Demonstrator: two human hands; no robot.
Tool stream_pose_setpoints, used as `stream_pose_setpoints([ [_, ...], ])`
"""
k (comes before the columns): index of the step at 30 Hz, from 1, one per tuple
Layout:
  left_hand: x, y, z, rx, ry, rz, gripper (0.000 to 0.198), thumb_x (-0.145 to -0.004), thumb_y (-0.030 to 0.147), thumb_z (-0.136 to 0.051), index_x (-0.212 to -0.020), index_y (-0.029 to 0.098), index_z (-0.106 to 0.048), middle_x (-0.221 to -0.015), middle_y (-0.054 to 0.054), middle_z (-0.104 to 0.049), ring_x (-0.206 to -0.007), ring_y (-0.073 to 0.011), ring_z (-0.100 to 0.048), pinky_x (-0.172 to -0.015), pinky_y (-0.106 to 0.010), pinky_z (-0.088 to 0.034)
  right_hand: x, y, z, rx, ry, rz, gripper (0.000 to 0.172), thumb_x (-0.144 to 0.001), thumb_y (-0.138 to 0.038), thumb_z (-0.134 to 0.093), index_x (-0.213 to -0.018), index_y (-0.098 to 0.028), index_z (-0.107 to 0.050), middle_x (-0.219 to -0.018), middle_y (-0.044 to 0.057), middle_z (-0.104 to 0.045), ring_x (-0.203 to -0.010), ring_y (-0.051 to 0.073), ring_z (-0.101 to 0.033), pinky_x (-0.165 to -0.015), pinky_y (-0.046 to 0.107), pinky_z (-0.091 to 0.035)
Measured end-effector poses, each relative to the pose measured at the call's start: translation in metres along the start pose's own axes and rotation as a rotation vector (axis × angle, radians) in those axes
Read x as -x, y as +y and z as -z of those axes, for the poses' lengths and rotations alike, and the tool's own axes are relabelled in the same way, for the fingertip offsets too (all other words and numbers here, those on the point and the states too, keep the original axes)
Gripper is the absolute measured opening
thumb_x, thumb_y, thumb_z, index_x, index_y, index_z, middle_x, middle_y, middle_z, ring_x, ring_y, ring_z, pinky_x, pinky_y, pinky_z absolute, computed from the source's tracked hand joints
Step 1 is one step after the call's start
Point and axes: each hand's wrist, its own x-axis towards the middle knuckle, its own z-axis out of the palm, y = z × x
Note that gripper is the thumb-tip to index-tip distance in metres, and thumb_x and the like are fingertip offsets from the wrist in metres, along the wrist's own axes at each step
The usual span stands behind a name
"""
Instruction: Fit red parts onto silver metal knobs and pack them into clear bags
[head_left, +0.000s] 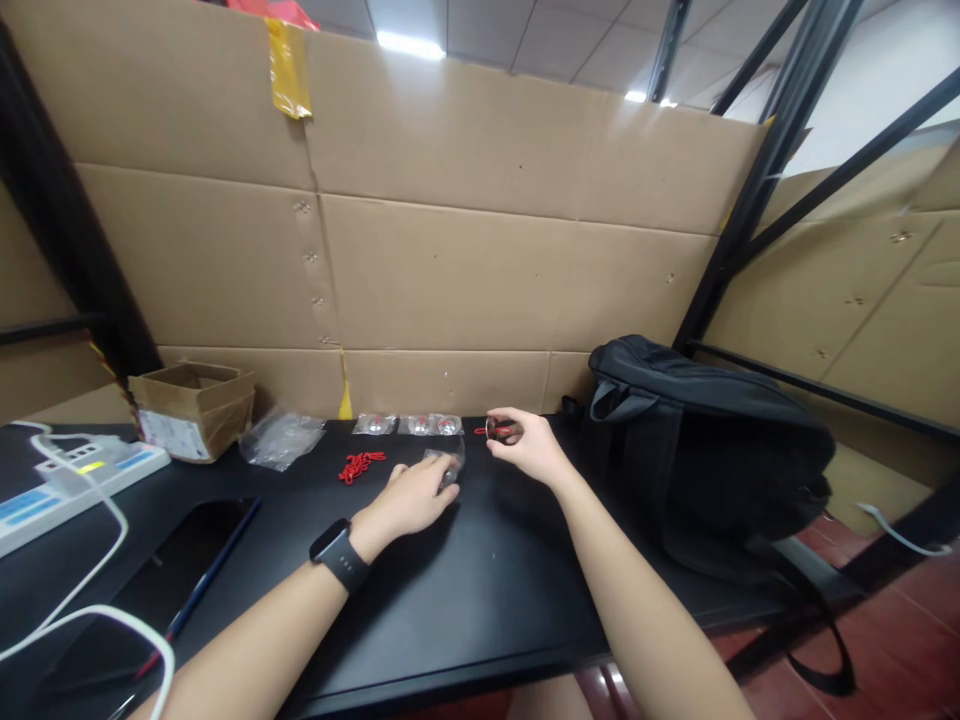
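My right hand (531,450) is raised just above the table and pinches a small round metallic disc (490,428) by its edge. A bit of red cord (480,431) shows beside the disc. To its left, my left hand (409,497), with a dark watch on the wrist, rests low over the table. Its fingers are closed on a small clear plastic bag (459,452), partly hidden by them. Left of that hand lies a pile of red cords (360,466). Behind it, clear packets (374,424) with round items lie in a row.
A black backpack (739,440) stands at the right. On the left are an open cardboard box (196,410), crumpled clear plastic (281,440), a white power strip (82,492) with cables, and a dark phone or tablet (161,590). A cardboard wall (450,270) closes off the back.
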Motion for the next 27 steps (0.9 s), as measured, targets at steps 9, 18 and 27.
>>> stream_pose_setpoints([
  [9,0.006,0.0,-0.014,-0.125,-0.096,-0.106,0.04,-0.096,0.044,-0.043,-0.134,0.044,-0.056,-0.147,-0.011,-0.048,-0.137,-0.0368,-0.039,-0.105,-0.063,-0.027,0.006,-0.002,0.016,0.35,-0.286,0.02,0.02,-0.064,-0.022,-0.071,-0.083,-0.017,-0.076,-0.063,-0.001,-0.069,-0.058,0.013,-0.059,-0.058,0.022,-0.042],
  [18,0.007,0.002,-0.015,-0.131,-0.144,-0.151,0.042,-0.097,0.044,-0.042,-0.137,0.046,-0.053,-0.154,-0.01,-0.042,-0.139,-0.0395,-0.037,-0.103,-0.066,-0.027,0.008,0.01,0.006,0.449,-0.405,-0.039,0.017,-0.061,-0.022,-0.074,-0.078,-0.02,-0.078,-0.063,0.0,-0.071,-0.06,0.016,-0.064,-0.056,0.022,-0.042],
  [27,0.006,0.001,-0.015,-0.132,-0.149,-0.185,0.043,-0.097,0.043,-0.044,-0.139,0.045,-0.05,-0.155,-0.007,-0.041,-0.14,-0.038,-0.036,-0.105,-0.067,-0.025,0.004,0.017,-0.001,0.437,-0.387,-0.039,0.025,-0.061,-0.027,-0.082,-0.085,-0.02,-0.079,-0.07,0.002,-0.073,-0.064,0.016,-0.065,-0.059,0.023,-0.045],
])
